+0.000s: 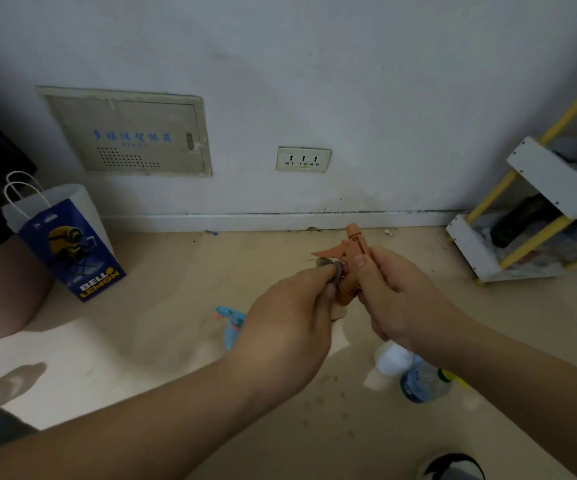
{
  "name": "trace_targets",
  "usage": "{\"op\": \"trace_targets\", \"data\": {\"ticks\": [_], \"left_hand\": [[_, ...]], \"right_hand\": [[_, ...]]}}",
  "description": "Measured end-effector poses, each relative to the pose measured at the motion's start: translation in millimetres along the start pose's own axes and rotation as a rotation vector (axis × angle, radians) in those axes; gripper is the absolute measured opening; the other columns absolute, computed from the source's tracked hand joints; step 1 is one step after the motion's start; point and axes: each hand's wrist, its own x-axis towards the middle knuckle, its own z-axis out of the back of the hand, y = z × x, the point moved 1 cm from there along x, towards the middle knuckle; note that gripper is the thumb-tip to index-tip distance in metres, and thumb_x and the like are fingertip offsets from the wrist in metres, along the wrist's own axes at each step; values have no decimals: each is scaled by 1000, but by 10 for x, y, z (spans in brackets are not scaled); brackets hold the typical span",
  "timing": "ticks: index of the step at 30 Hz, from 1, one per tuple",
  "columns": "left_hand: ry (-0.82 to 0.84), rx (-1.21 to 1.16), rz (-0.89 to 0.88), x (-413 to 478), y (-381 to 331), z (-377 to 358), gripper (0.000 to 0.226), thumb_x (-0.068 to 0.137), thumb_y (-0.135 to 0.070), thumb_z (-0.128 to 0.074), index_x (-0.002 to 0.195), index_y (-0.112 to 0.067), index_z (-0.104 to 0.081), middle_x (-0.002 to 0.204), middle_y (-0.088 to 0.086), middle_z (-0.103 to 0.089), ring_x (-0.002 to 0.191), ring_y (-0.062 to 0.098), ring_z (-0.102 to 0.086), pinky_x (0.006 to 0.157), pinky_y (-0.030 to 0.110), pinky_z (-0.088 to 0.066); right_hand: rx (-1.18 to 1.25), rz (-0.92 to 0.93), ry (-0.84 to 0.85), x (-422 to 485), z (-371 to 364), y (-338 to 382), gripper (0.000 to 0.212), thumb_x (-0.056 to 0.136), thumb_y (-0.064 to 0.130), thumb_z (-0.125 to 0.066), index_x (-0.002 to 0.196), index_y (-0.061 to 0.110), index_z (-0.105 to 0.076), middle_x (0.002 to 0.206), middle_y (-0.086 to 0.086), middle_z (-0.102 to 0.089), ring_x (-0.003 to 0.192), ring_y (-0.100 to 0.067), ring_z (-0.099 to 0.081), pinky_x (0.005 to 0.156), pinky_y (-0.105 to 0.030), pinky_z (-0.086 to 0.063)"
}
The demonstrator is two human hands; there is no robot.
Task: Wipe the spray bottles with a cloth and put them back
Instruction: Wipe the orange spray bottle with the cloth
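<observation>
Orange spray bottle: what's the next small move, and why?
Probably slide the grey cloth down the orange plastic spray bottle. The left hand pinches the cloth against the neck just under the trigger, and the right hand grips the bottle upright, so a downward wipe looks natural.

Three spray bottles were counted: one orange-headed bottle [353,244], one blue-headed bottle [231,323] and one clear blue bottle [422,384]. One white item [395,362] just beside the last could not be identified. Also counted were one grey cloth [323,262], two hands (left hand [290,317], right hand [394,292]), one paper bag [65,237], one socket plate [303,159] with three outlets, one wall panel [128,131], one shelf rack [539,216] and one shoe [453,465].
</observation>
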Motion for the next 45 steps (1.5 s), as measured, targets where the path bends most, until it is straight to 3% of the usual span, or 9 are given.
{"op": "trace_targets", "data": {"ticks": [5,8,11,15,19,26,32,39,45], "left_hand": [[85,-180,237,115,420,12,34,111,-33,-38,136,-36,-60,126,-8,-66,116,10,-61,100,27,-48],[67,-674,855,40,539,-34,32,112,-33,-35,129,-32,-63,103,18,-68,81,29,-59,66,35,-46],[51,-893,1006,33,598,-30,30,111,-32,-39,125,-20,-61,102,17,-65,76,30,-57,63,37,-46],[-14,-884,989,98,583,59,28,110,-27,-40,112,-8,-60,81,21,-63,59,31,-60,61,40,-49],[-68,-282,791,152,562,117,25,108,-22,-38,96,-12,-57,68,13,-59,48,27,-56,41,31,-44],[-74,-72,263,193,75,157,27,106,-25,-47,123,-28,-67,112,-15,-69,100,-3,-66,81,19,-54],[-15,-50,88,30,-146,-71,26,95,-24,-40,116,-28,-55,109,-8,-59,100,17,-58,89,47,-52],[193,235,-18,-67,67,-119,97,92,-17,-55,164,-31,9,172,-8,2,156,12,-5,128,36,-14],[110,173,-15,78,193,-38,75,88,-25,-60,156,-31,-28,143,-11,-46,131,11,-45,111,34,-42]], "right_hand": [[5,-11,-43,-6,74,102,29,108,31,-39,95,15,-59,52,20,-54,42,-2,-41,47,-24,-37],[6,-60,-136,7,116,87,33,108,34,-39,95,12,-60,49,18,-54,42,-2,-42,47,-27,-41],[47,-105,-199,34,152,44,34,107,37,-39,92,14,-59,45,13,-46,43,-11,-42,47,-34,-44],[118,-112,-201,50,153,43,38,109,37,-36,94,8,-56,45,12,-46,40,-14,-40,48,-37,-46],[169,-191,-185,72,116,-34,40,109,41,-35,101,10,-60,48,9,-46,42,-14,-39,50,-36,-46],[133,-130,-195,27,60,100,34,108,38,-38,96,14,-59,50,14,-50,41,-7,-43,46,-30,-44],[59,-126,-118,-9,-142,53,33,106,41,-40,99,18,-62,66,1,-56,51,-14,-51,52,-34,-47],[181,-207,-120,52,-41,78,37,107,45,-37,102,19,-62,63,-1,-55,45,-12,-46,48,-32,-43],[304,-255,-114,-26,-114,233,30,109,33,-39,97,11,-55,63,-9,-53,43,-18,-40,45,-35,-38]]}}
